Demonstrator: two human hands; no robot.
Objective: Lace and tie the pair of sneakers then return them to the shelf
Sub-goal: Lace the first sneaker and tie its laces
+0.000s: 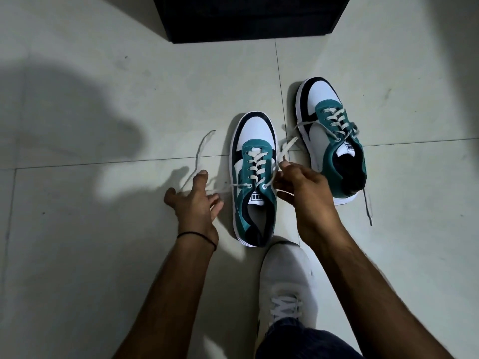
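Observation:
Two teal, white and black sneakers stand on the tiled floor, toes pointing away from me. The near sneaker (255, 177) is laced up to its top eyelets. My right hand (300, 187) pinches its right lace end (286, 147) just beside the shoe. My left hand (193, 198) is on the left lace end (201, 149), which runs through its spread fingers and trails across the floor. The far sneaker (334, 141) stands to the right, laced, with one loose lace (368, 206) lying on the floor.
A black shelf unit (248, 19) stands at the top of the view. My own foot in a white shoe (287, 281) is planted just behind the near sneaker. Pale floor tiles (103, 255) spread on all sides.

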